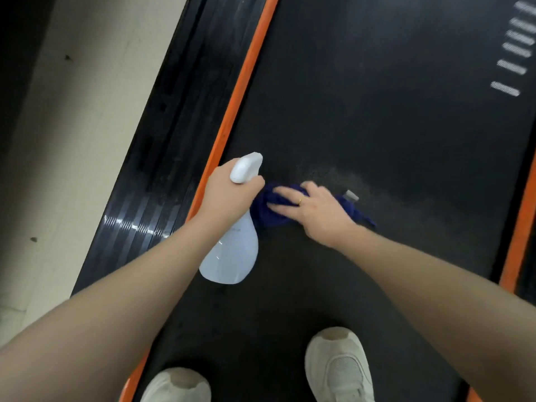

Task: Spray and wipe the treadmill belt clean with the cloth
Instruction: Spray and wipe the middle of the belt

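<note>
Two shoes [339, 369], left hand [229, 195] gripping one spray bottle [232, 256], right hand [316, 210] flat on one cloth [269, 210]

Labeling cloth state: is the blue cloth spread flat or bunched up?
Bunched. The blue cloth lies crumpled in folds on the treadmill belt under the right hand, fingers flat on it.

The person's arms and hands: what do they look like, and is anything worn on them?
Both forearms are bare, with no sleeves, gloves or watch in view. The right hand wears a thin gold ring on one finger. The left hand shows no ring or other item from this view.
</note>
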{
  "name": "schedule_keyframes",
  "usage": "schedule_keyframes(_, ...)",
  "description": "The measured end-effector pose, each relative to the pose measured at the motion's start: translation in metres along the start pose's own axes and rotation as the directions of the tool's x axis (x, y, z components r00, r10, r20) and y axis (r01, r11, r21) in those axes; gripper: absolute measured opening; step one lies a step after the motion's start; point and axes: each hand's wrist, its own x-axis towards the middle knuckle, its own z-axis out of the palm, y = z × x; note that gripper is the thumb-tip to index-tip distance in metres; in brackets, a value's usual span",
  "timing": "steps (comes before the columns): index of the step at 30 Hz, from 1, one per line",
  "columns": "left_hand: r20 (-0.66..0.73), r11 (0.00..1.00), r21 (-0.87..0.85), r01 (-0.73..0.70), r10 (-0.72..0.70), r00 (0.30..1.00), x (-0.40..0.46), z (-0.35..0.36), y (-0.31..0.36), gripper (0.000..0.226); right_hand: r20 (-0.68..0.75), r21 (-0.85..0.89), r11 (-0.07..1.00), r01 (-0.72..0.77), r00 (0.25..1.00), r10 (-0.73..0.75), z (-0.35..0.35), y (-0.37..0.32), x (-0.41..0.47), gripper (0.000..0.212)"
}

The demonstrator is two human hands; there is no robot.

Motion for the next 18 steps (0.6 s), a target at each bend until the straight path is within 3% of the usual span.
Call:
schedule_keyframes(2, 0.019, 1.000, 0.028, 0.006, -0.006, 1.000, -0.002, 0.000, 0.002, 0.030, -0.161, 0.049, 0.956, -0.290, 0.942, 0.294, -0.013, 0.038, 0.021, 0.058)
schedule_keyframes(4, 0.014, 0.999, 0.051, 0.001, -0.002, 1.000, -0.004, 0.000, 0.001, 0.021, -0.157, 0.078, 0.848, -0.524, 0.833, 0.530, -0.016, 0.054, 0.027, 0.056)
schedule_keyframes(6, -0.006, 0.999, 0.045, 0.015, -0.015, 1.000, -0.006, 0.000, 0.002, 0.015, -0.110, 0.117, 0.847, -0.518, 0.841, 0.530, -0.011, 0.033, 0.010, 0.055)
schedule_keyframes(9, -0.055, 0.999, 0.003, 0.050, -0.050, 0.997, -0.008, 0.001, 0.009, 0.025, -0.009, 0.125, 0.953, -0.277, 0.960, 0.280, 0.004, -0.012, -0.031, 0.062)
schedule_keyframes(10, -0.054, 0.999, 0.009, 0.045, -0.045, 0.998, -0.007, 0.003, 0.010, 0.028, 0.041, 0.128, 0.966, -0.222, 0.975, 0.219, 0.006, -0.012, -0.036, 0.064)
schedule_keyframes(12, -0.028, 0.998, 0.061, 0.009, -0.007, 1.000, -0.006, 0.007, 0.009, 0.021, -0.008, 0.116, 0.978, -0.172, 0.985, 0.174, 0.001, 0.019, -0.021, 0.062)
schedule_keyframes(14, -0.012, 0.993, 0.113, -0.017, 0.018, 1.000, -0.007, 0.011, 0.008, 0.009, -0.118, 0.156, 0.909, -0.388, 0.906, 0.407, -0.009, 0.056, 0.006, 0.063)
schedule_keyframes(16, -0.036, 0.991, 0.130, -0.034, 0.039, 0.999, -0.008, 0.013, 0.005, 0.006, -0.154, 0.201, 0.763, -0.615, 0.749, 0.644, -0.013, 0.065, 0.022, 0.061)
schedule_keyframes(17, -0.042, 0.989, 0.138, -0.042, 0.048, 0.998, -0.011, 0.013, 0.006, 0.009, -0.168, 0.209, 0.748, -0.630, 0.731, 0.662, -0.011, 0.052, 0.022, 0.058)
schedule_keyframes(18, -0.042, 0.990, 0.134, -0.045, 0.051, 0.998, -0.014, 0.013, 0.007, 0.009, -0.224, 0.203, 0.802, -0.561, 0.771, 0.596, -0.002, 0.034, 0.017, 0.054)
